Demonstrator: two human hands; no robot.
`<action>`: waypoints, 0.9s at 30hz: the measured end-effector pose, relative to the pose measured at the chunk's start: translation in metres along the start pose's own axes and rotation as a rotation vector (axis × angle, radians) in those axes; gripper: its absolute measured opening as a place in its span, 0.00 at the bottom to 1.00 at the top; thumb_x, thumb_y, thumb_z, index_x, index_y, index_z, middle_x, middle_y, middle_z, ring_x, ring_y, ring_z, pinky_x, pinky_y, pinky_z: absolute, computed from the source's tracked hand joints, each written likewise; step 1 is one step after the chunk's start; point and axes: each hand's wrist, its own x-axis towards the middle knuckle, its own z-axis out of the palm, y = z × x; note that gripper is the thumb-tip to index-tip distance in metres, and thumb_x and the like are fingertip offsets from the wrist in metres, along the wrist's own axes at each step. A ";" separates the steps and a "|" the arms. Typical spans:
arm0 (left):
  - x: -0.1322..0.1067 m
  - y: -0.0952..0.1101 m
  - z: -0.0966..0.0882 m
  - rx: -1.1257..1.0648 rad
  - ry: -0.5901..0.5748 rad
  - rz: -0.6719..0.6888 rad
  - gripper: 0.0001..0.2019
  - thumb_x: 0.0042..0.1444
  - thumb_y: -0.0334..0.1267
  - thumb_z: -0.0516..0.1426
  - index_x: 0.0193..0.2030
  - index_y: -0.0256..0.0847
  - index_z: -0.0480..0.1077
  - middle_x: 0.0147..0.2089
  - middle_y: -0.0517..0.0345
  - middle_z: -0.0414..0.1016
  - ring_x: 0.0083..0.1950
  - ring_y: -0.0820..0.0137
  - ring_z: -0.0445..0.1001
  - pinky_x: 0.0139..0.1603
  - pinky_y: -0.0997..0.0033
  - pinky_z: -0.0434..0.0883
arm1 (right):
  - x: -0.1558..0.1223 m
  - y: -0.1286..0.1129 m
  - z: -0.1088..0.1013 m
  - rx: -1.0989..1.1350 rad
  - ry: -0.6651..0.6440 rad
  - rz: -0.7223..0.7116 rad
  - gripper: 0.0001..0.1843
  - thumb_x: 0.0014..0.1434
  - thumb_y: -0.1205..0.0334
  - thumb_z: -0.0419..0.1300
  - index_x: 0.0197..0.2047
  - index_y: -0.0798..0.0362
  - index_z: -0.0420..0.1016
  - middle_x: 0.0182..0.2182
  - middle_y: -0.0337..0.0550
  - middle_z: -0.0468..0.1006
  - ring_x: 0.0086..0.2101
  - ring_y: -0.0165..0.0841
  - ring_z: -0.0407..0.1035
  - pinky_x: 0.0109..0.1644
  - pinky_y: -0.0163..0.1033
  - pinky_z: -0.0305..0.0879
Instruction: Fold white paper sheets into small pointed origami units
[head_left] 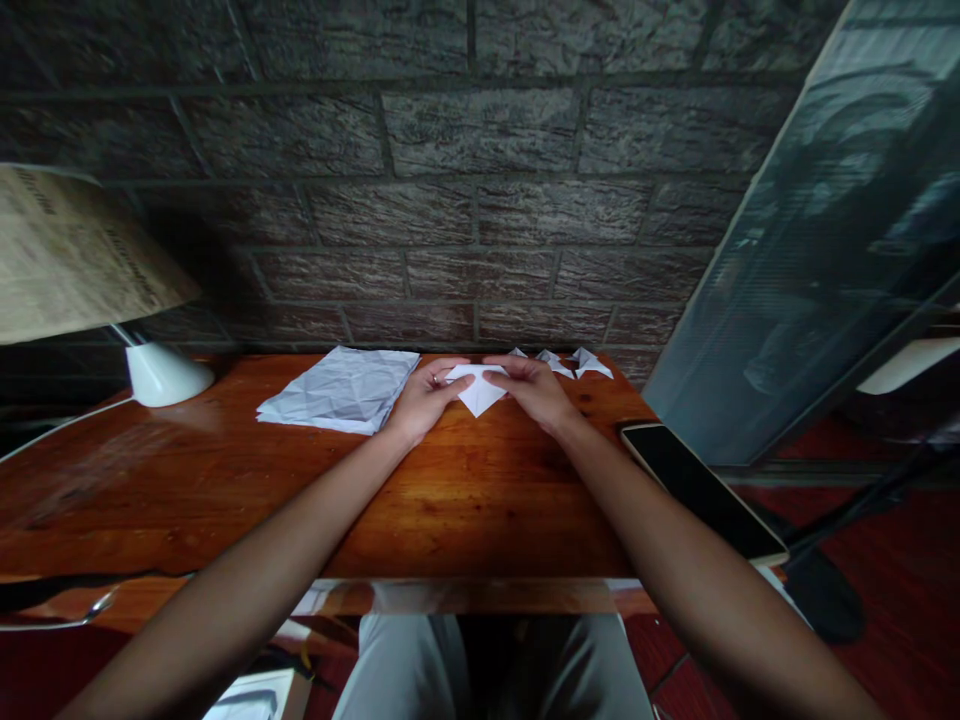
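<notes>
Between my two hands is a small white folded paper, its point facing down toward me. My left hand pinches its left corner, thumb on the front and fingers behind. At the right corner my right hand grips it the same way. The paper is held just over the wooden table. Beyond my right hand stand several small folded white paper pieces, partly hidden by that hand. A stack of creased white paper sheets lies just left of my left hand.
A lamp with a printed shade stands at the back left, its cord running off left. A dark-screened tablet lies along the table's right edge, by my right forearm. A brick wall rises behind the table; a glass panel is at right.
</notes>
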 end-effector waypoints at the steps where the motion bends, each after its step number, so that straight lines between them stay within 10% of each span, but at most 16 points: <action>1: 0.000 0.000 0.000 0.011 0.000 0.003 0.21 0.42 0.42 0.72 0.44 0.39 0.78 0.40 0.57 0.81 0.41 0.69 0.76 0.48 0.68 0.70 | 0.000 0.000 0.000 0.004 -0.002 0.000 0.22 0.42 0.49 0.74 0.38 0.52 0.83 0.31 0.39 0.81 0.30 0.30 0.69 0.35 0.36 0.63; 19: -0.003 0.010 0.006 -0.157 0.081 -0.066 0.32 0.39 0.36 0.73 0.53 0.43 0.73 0.35 0.62 0.78 0.37 0.70 0.77 0.45 0.68 0.72 | -0.004 -0.005 0.003 0.044 -0.051 0.014 0.18 0.43 0.52 0.73 0.35 0.54 0.80 0.29 0.37 0.79 0.30 0.29 0.68 0.36 0.35 0.63; 27: -0.006 0.017 0.010 -0.212 0.004 -0.160 0.17 0.41 0.42 0.73 0.36 0.36 0.78 0.35 0.55 0.82 0.37 0.70 0.78 0.46 0.68 0.72 | -0.005 -0.001 0.006 0.013 -0.057 -0.016 0.17 0.44 0.52 0.72 0.33 0.54 0.78 0.28 0.36 0.78 0.30 0.28 0.68 0.38 0.36 0.62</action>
